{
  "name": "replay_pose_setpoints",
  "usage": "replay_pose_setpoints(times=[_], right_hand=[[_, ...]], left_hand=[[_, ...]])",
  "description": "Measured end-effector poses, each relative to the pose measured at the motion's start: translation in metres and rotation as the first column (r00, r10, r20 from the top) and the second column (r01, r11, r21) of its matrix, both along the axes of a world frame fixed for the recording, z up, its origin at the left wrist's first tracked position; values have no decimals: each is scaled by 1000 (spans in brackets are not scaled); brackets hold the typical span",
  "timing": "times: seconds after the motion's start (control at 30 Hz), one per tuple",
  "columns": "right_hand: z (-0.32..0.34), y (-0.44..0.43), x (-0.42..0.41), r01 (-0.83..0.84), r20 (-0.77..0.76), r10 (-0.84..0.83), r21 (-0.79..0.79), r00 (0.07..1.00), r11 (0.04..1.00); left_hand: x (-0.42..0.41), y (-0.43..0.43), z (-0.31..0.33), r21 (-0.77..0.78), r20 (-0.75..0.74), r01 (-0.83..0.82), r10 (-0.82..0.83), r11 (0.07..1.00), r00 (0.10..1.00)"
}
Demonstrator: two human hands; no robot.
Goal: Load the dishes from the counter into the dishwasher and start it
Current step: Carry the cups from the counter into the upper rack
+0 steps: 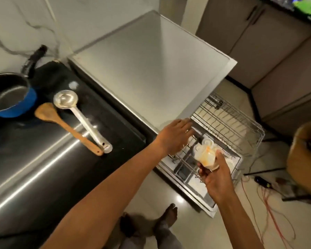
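A person is standing at an open dishwasher (151, 69), seen from above, with two wire racks pulled out in front of it. The right hand (215, 177) is holding one pale cup (206, 155), blurred and smeared with orange, its fingers (201, 170) curling around the cup's base; the cup is hovering over the lower rack (183, 159), not yet resting in it. The left hand (174, 137) is reaching out just beyond the cup, its fingers (186, 123) lying straight and slightly spread, holding nothing, with the tips over the near edge of the upper rack (228, 123); whether they are touching the wire is not clear. Well away from both sets of fingers, on the dark worktop (52, 177) to the left, three things are still waiting: one blue saucepan (9, 96) with a black handle, one steel ladle (79, 115), and one wooden spatula (65, 126) lying right beside the ladle, their handle ends meeting. The upper rack is looking bare, and the lower one is too blurred to count anything in it. Judging from this, the loading is only beginning: the cup is going in now, the three worktop pieces are remaining, and closing and starting the machine are remaining after that.
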State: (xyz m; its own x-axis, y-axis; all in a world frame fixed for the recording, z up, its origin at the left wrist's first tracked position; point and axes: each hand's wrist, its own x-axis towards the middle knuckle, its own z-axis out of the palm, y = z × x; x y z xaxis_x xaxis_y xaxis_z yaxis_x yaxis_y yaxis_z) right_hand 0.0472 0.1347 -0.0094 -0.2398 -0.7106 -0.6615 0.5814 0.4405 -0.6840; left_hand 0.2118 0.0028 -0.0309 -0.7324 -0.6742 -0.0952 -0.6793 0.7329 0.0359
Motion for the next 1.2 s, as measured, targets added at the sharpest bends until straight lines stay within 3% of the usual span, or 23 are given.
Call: replay_pose_setpoints(times=[0.17, 0.33, 0.43, 0.57, 0.73, 0.83, 1.0, 1.2], right_hand=[[-50, -11, -51, 22, -152, -5, 106, 988, 994], [-96, -42, -79, -151, -458, 231, 205, 858, 967], [-115, -73, -82, -323, -686, 429, 287, 588, 902], [-144, -115, -73, -540, -865, 465, 302, 192, 786], [-188, -158, -66, -606, -833, 523, 514, -182, 607], [-205, -172, -65, -600, -761, 565, 623, -318, 502], [-225, -182, -64, -590, -657, 621, 723, -427, 360], [-239, -178, -54, -578, -631, 628, 746, -455, 330]], left_hand=[[-15, -26, -34, 24, 48, -58, 57, 998, 997], [-14, -26, -37, -14, 28, -104, 105, 994, 994], [-14, -26, -41, -95, 54, -62, 68, 994, 996], [-16, -27, -39, -101, 31, -45, 49, 994, 998], [-16, -29, -41, -77, 43, -65, 68, 995, 997], [-15, -29, -40, -68, 45, -69, 72, 995, 996], [-15, -30, -38, -39, 55, -79, 81, 996, 995], [-15, -31, -37, -23, 46, -94, 95, 995, 994]])
